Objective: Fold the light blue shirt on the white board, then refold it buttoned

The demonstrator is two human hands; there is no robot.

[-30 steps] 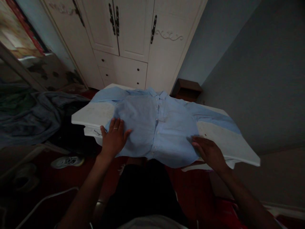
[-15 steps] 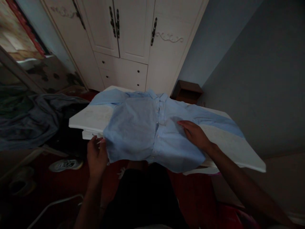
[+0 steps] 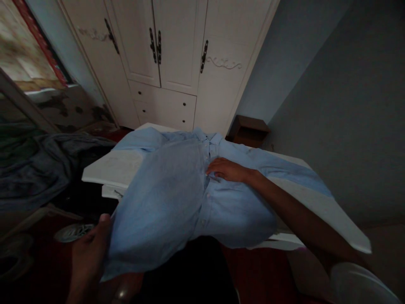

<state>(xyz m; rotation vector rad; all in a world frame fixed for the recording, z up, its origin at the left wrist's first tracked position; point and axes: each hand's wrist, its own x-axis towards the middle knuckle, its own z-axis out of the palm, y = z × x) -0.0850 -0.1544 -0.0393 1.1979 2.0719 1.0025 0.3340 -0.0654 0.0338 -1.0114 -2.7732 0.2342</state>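
Observation:
A light blue button-up shirt (image 3: 177, 190) lies front up across a white table (image 3: 110, 166), collar toward the wardrobe, sleeves spread to both sides. My left hand (image 3: 90, 249) grips the shirt's lower left hem and holds it pulled off the table's near edge toward me. My right hand (image 3: 226, 169) lies flat on the button placket near the chest, fingers stretched out, pressing the cloth down.
A white wardrobe (image 3: 177, 55) with drawers stands behind the table. A brown wooden stand (image 3: 248, 130) sits at the back right by the grey wall. Dark bedding (image 3: 38, 164) lies to the left. A sneaker (image 3: 71, 231) rests on the red floor.
My left hand left the shirt front, took the lower left hem and pulled it toward me. My right hand moved from the right hem up to the placket.

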